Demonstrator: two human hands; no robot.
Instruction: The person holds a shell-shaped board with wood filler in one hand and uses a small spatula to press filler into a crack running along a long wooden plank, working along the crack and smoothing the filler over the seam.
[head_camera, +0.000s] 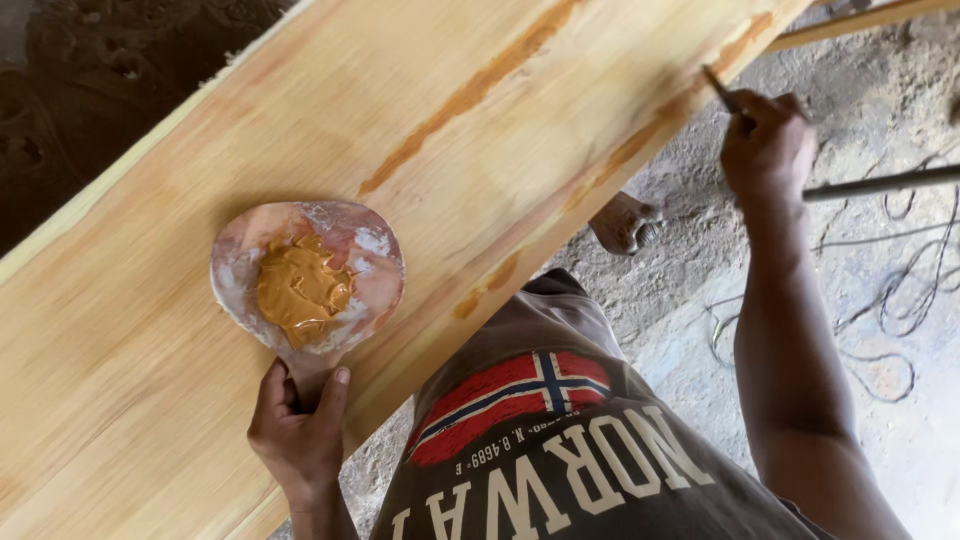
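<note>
Fingers of the right hand (768, 140) pinched a thin blade (720, 88) on the plank (150, 330) edge; the left hand (298, 425), much nearer, gripped the putty pad (307, 275) handle

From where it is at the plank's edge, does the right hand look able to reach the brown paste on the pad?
Probably yes: the right hand, holding a thin tool, has open plank between it and the paste; nothing blocks it.
</note>
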